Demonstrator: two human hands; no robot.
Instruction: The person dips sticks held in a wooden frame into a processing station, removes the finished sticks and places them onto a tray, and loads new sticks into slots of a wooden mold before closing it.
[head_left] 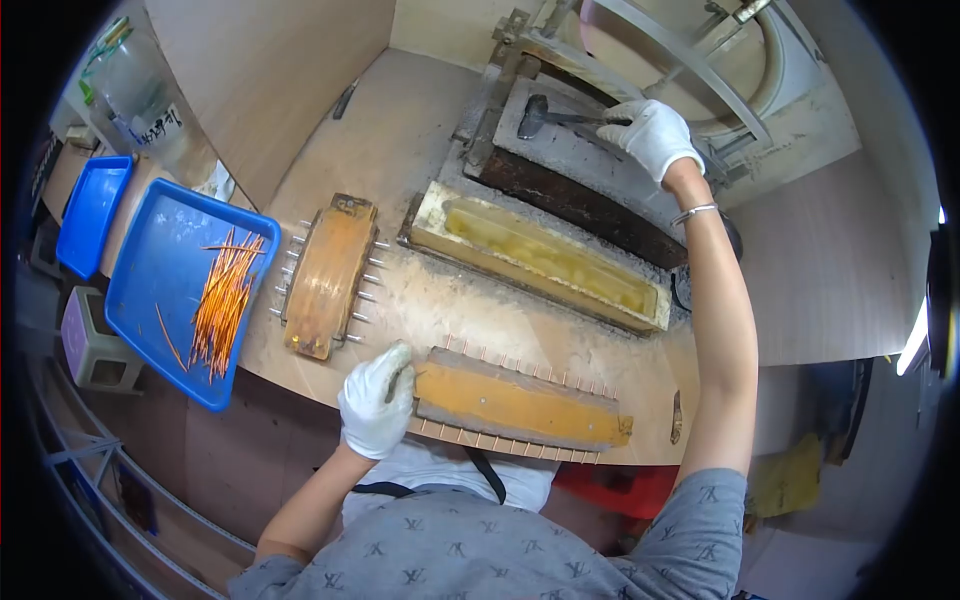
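My right hand point(650, 138), in a white glove, reaches to the back and closes round the handle of a hammer point(534, 118) lying on a grey slab. In a matching glove, my left hand point(378, 400) has its fingers curled at the left end of a long wooden block point(520, 398). Thin copper-coloured rods stick out along both long sides of that block, which lies at the table's front edge. Left of it sits a shorter wooden block point(330, 275) with thicker silvery pins protruding from both sides.
A long trough point(540, 245) with yellowish contents stands mid-table. At left, a blue tray point(150, 290) holds many orange-copper rods point(225, 310); a smaller blue tray point(92, 215) and a clear jar point(140, 95) are beyond. A machine frame point(690, 60) stands behind the slab.
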